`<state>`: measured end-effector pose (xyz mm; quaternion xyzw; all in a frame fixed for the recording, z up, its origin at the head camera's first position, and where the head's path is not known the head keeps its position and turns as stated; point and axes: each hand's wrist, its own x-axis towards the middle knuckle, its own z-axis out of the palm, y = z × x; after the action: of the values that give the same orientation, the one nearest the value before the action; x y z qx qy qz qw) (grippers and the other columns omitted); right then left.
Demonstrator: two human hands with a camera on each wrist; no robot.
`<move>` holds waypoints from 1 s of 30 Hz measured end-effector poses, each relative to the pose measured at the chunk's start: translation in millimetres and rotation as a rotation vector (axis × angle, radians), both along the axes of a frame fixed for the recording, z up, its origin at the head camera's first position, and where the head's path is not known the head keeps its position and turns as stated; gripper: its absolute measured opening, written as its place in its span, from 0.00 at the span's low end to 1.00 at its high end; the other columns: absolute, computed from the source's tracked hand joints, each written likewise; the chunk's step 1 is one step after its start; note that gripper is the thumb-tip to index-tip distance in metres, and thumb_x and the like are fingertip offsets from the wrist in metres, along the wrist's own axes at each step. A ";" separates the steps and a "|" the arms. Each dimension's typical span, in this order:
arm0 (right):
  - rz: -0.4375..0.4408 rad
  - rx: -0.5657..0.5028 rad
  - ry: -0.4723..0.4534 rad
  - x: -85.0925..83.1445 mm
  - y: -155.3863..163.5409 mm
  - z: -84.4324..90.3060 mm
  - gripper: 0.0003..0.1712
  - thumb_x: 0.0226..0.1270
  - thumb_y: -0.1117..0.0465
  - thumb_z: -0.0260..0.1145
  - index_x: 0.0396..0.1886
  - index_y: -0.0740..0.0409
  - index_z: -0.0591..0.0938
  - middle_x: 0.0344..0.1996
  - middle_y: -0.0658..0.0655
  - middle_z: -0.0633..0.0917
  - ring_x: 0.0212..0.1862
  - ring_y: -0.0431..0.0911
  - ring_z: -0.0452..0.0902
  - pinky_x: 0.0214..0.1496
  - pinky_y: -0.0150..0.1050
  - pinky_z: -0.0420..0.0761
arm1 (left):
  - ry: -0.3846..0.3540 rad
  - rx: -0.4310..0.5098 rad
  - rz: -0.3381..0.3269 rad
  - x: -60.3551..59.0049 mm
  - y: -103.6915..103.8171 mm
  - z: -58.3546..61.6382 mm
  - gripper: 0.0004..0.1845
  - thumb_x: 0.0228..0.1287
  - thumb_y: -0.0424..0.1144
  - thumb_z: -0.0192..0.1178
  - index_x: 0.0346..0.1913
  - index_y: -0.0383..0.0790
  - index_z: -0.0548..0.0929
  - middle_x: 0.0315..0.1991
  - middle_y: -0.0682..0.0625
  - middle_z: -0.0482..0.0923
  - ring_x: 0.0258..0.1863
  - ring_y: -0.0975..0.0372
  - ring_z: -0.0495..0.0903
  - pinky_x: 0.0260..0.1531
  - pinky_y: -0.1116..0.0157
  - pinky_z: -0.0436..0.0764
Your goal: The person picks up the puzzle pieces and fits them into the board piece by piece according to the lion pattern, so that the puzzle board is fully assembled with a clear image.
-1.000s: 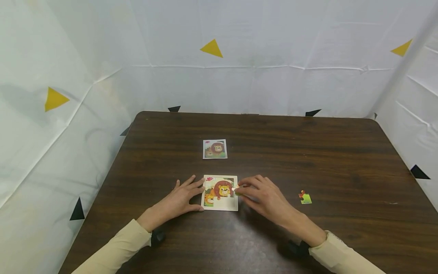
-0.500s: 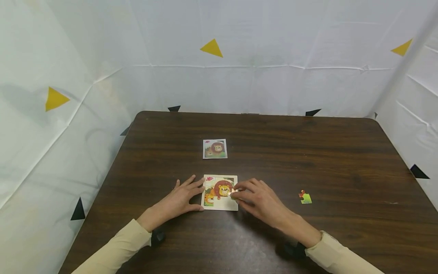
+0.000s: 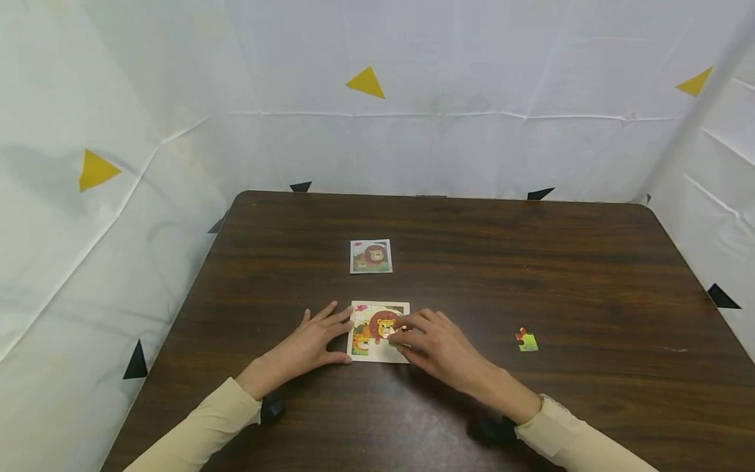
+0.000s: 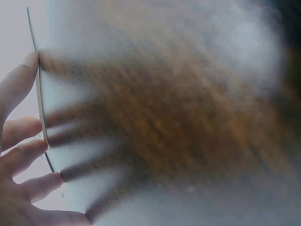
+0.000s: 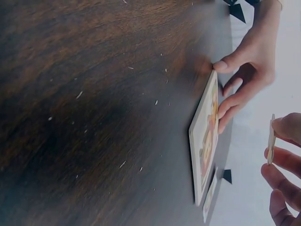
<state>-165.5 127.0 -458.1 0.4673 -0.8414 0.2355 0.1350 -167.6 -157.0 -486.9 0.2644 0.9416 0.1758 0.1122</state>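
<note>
A square jigsaw tray (image 3: 377,356) lies flat on the table, partly filled with a lion picture; its lower right part is bare. My left hand (image 3: 318,341) rests at the tray's left side with fingers spread, thumb and fingertips touching its edge. Over the tray's right side, my right hand (image 3: 439,347) pinches a jigsaw piece (image 5: 271,140) between thumb and fingers. In the right wrist view that piece is seen edge-on, raised above the tray. My fingers hide most of it in the head view.
Off to the right on the dark wooden table (image 3: 590,282) lies a green and red jigsaw piece (image 3: 527,341). Behind the tray is a small card (image 3: 371,256) with the same lion picture. White sheeting (image 3: 448,151) stands along the table's far side.
My right hand has moved left with the jigsaw piece, from the tray's right edge to over its lower right part. My left hand and the tray have stayed in place.
</note>
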 end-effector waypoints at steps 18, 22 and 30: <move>0.050 -0.011 0.022 -1.2 -13.5 -10.4 0.13 0.55 0.61 0.74 0.42 0.50 0.87 0.44 0.50 0.83 0.45 0.45 0.75 0.40 0.40 0.76 | -0.011 0.016 0.001 1.0 -0.1 3.1 0.36 0.55 0.55 0.66 0.65 0.40 0.74 0.73 0.47 0.59 0.73 0.45 0.51 0.58 0.30 0.54; 0.053 -0.014 0.010 -1.2 -17.0 -12.8 0.12 0.56 0.61 0.74 0.41 0.49 0.87 0.43 0.49 0.83 0.45 0.45 0.75 0.40 0.40 0.75 | -0.015 0.013 0.002 0.7 -0.1 2.6 0.36 0.55 0.55 0.66 0.65 0.40 0.74 0.73 0.47 0.58 0.73 0.46 0.51 0.59 0.30 0.53; 0.052 0.032 0.006 -1.5 -20.6 -15.4 0.11 0.58 0.60 0.72 0.42 0.48 0.87 0.43 0.48 0.82 0.45 0.45 0.75 0.40 0.40 0.75 | -0.017 0.010 0.002 0.2 0.0 1.7 0.36 0.56 0.55 0.66 0.65 0.41 0.74 0.73 0.48 0.58 0.73 0.46 0.50 0.59 0.30 0.53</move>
<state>-167.0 106.4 -473.5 0.4917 -0.8323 0.2240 0.1236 -167.3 -157.0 -485.3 0.2626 0.9400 0.1828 0.1188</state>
